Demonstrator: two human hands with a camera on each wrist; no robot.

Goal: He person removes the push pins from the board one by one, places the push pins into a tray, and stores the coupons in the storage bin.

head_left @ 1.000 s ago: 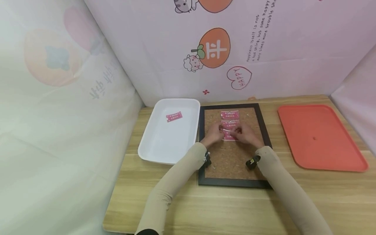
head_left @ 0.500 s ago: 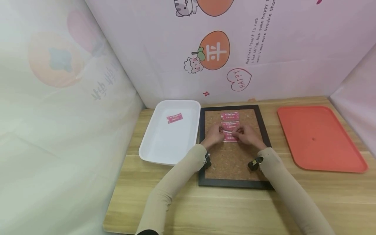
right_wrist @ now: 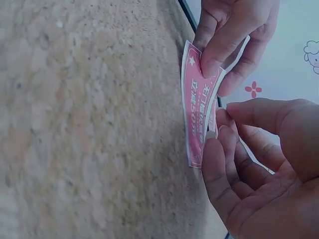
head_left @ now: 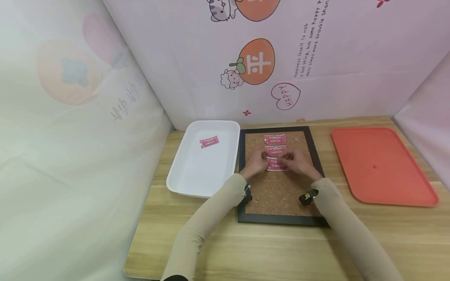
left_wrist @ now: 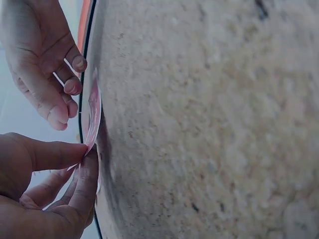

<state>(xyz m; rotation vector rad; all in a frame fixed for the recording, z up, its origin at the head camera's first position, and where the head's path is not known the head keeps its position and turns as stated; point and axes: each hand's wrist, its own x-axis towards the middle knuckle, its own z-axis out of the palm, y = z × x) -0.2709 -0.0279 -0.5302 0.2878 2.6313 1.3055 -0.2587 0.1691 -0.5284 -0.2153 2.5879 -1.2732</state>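
Note:
On a black-framed cork board (head_left: 270,195), pink coupons stand in a column. The lowest coupon (right_wrist: 197,104) is curved, its near edge close over the cork in the right wrist view. My left hand (head_left: 256,163) pinches its left end between thumb and fingers. My right hand (head_left: 297,162) is at its upper right, fingers bent and thumb tip against a fingertip, fingertips right at the coupon's edge; I cannot tell whether something small sits between them. Above lie a middle coupon (head_left: 275,149) and a top coupon (head_left: 275,139), flat on the board.
A white tray (head_left: 186,171) left of the board holds one more pink coupon (head_left: 209,142). To the right lies a red tray (head_left: 386,168). The wooden table (head_left: 274,249) ends at a printed curtain (head_left: 211,78) behind the board.
My right wrist has shifted slightly right and toward me, its fingertips still at the lowest coupon. The left hand keeps its pinch. The whole head view has dropped a little.

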